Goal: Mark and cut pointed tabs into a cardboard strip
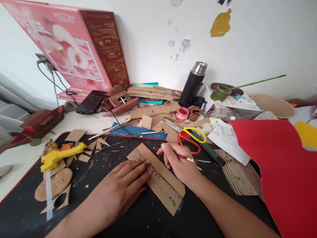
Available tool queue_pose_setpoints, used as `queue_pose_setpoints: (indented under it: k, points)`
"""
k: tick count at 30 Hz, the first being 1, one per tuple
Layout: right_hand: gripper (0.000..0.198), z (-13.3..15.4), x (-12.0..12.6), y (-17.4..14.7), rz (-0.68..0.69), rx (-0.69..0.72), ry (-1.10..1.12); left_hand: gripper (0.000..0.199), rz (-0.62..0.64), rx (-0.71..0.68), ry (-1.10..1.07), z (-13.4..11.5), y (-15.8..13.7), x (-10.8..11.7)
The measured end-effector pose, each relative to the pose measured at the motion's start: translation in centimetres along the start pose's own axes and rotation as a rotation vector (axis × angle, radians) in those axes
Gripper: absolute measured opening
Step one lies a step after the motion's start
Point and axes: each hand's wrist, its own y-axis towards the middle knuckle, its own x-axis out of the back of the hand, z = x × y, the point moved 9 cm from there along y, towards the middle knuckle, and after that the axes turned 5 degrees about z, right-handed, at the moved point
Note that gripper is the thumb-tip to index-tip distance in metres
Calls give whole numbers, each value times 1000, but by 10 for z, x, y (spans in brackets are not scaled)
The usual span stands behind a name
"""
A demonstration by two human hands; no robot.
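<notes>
My left hand (123,185) lies flat, fingers stretched out, pressing a clear plastic ruler (162,181) onto a strip of brown cardboard (170,172). The strip rests at a slant on the black mat. Closed around a slim red pencil (182,156) is my right hand (177,162), just above the strip's right edge. The pencil's left end shows past the fingers; whether it touches the cardboard I cannot tell. Scissors (189,137) with yellow and orange handles lie beyond my right hand, next to a dark green utility knife (208,148).
At left a yellow glue gun (61,155) lies among cardboard scraps. Behind stand a black thermos (193,84), paint jars (182,113) and a small model boat (121,102). A red sheet (279,165) and a corrugated piece (239,172) are at right. A pink box (71,49) leans behind.
</notes>
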Motion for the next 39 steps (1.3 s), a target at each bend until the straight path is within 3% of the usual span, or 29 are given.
queue_pose_setpoints:
  k: [10,16,20,27,39]
  points:
    - [56,7,-3,-1,61,23,-104,47,16,22,-176,10,-4,-8]
    - [35,20,-9,-2,121,147,-295,43,-7,11,-133,8,-4,-3]
    - [23,20,-11,-1,142,163,-348,39,-62,75,-78,10,-5,6]
    - [23,17,-13,-2,152,148,-377,33,-86,98,8,15,-5,4]
    - [20,23,-17,-5,205,206,-433,40,-42,193,-36,25,-11,-10]
